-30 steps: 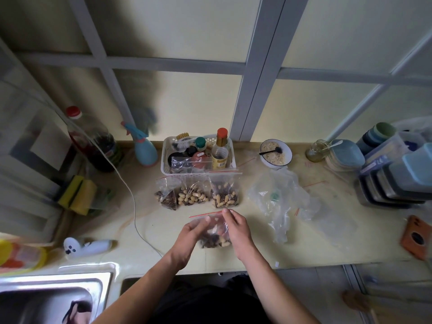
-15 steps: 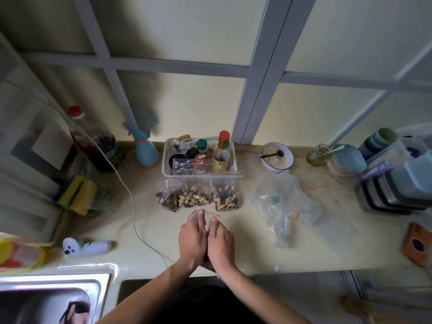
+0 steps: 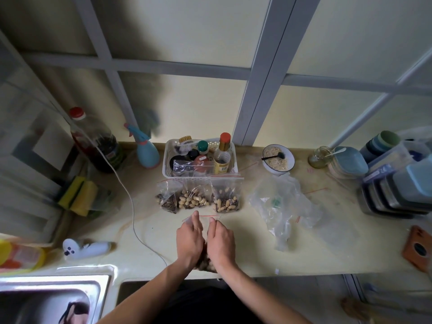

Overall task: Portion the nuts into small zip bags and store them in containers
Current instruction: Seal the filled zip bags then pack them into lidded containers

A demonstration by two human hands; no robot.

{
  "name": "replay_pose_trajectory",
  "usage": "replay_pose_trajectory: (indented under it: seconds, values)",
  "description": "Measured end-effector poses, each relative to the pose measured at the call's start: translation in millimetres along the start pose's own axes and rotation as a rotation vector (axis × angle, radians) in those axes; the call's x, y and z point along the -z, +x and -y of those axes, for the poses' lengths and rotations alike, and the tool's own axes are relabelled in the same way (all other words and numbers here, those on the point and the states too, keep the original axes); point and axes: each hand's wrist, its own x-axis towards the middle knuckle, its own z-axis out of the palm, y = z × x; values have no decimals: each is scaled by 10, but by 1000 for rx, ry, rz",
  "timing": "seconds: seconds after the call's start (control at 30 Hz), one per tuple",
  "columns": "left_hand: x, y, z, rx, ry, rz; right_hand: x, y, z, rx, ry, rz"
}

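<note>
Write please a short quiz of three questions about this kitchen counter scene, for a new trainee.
1. True or false: both hands press on one zip bag lying on the counter.
2. How many filled bags stand in front of the white basket?
3. What lies in the bowl? A) black spoon B) fork C) knife

Key:
1. True: left hand and right hand lie side by side on it.
2. Three: dark seeds, pale nuts, mixed nuts.
3. A
</note>
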Motion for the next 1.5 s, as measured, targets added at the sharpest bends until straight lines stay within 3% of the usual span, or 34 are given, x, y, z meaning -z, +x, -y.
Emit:
replay_pose_trajectory:
  seconds: [0.2,0.27,0.33,0.43,0.63,0.9,1.23,1.5]
  values:
    - [-44,-3,296,414,-272,403,-110,120,-472,-397,284,236]
    - [1,-34,320,425,-317,563,-138,130,-641,-494,340,257]
    - [26,-44,330,386,-265,627,-90,120,-768,-582,456,221]
    - [-26,-39,328,382,-314,567,59,145,-781,-595,604,149]
    - [-173,108,191,367,-460,483,293,421,-593,-350,542,48]
    - [-396,405,39,480,-362,407,312,762,-743,-436,497,151]
    - [-606,831,-393,423,-407,340,493,1438,-578,-401,490,98]
    - [-642,1036,-326,437,-350,293,437,1585,-512,-400,456,151]
